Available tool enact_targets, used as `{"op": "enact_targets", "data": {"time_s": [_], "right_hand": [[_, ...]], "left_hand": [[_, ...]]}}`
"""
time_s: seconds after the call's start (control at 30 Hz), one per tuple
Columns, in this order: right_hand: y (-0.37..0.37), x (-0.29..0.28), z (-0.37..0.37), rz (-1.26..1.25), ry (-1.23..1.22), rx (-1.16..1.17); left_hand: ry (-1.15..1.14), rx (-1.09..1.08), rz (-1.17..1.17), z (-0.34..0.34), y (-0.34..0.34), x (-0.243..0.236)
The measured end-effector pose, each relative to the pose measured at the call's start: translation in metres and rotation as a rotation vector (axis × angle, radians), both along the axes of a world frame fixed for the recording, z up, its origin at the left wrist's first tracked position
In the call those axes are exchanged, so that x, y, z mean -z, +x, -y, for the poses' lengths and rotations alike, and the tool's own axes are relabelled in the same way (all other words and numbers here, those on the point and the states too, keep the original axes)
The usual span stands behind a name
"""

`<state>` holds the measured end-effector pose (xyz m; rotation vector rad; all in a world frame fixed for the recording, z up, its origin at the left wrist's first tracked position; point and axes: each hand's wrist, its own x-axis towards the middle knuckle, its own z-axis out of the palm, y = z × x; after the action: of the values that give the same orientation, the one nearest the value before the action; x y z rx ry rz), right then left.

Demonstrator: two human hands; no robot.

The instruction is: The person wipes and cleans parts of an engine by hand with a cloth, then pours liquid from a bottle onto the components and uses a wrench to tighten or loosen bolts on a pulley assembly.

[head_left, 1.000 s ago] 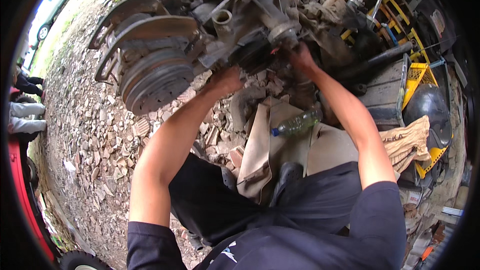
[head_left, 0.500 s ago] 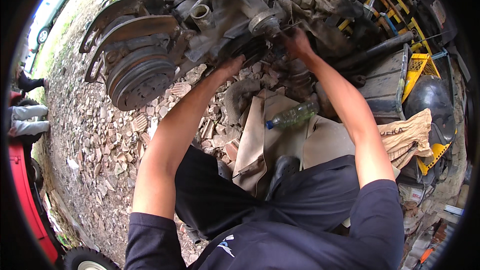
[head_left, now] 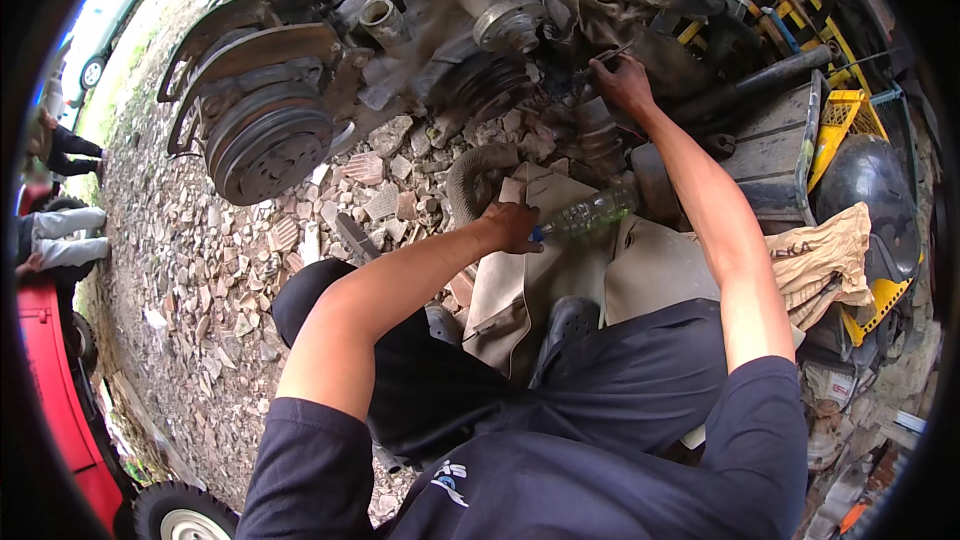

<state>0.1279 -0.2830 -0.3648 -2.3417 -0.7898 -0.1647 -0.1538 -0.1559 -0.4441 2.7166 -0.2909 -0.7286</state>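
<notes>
A clear plastic bottle [head_left: 590,215] with greenish liquid and a blue cap lies on a tan sheet [head_left: 555,275] spread over the rubble. My left hand [head_left: 510,227] is closed at its cap end, fingers curled around the neck. Farther off, my right hand [head_left: 626,83] pinches a thin dark rod-like tool [head_left: 612,53], whose kind is too small to tell. That hand is beside a greasy machine part with a round metal flange [head_left: 510,25]. Below the flange, a dark ribbed round part [head_left: 480,85] is partly in shadow.
A rusty brake drum [head_left: 270,145] stands at the left on broken stone [head_left: 240,270]. A bent hose [head_left: 470,185] lies near the sheet. To the right are a grey box [head_left: 765,170], a yellow crate [head_left: 845,125], a dark helmet [head_left: 865,200] and a crumpled sack [head_left: 825,260]. People stand far left near a red vehicle [head_left: 60,370].
My left hand has left the dark ribbed part and come back toward me, onto the bottle's cap end. My right hand has shifted slightly right, the thin tool now showing in it.
</notes>
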Motion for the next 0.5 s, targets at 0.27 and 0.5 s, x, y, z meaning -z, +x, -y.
{"op": "enact_targets", "data": {"time_s": [0.27, 0.5], "right_hand": [[-0.021, -0.013, -0.008, -0.125, 0.074, -0.15], [-0.029, -0.027, -0.016, -0.223, 0.013, -0.144]], "left_hand": [[-0.056, -0.054, -0.035, -0.001, -0.002, 0.014], [0.054, 0.013, 0.059, -0.013, 0.013, -0.009]]}}
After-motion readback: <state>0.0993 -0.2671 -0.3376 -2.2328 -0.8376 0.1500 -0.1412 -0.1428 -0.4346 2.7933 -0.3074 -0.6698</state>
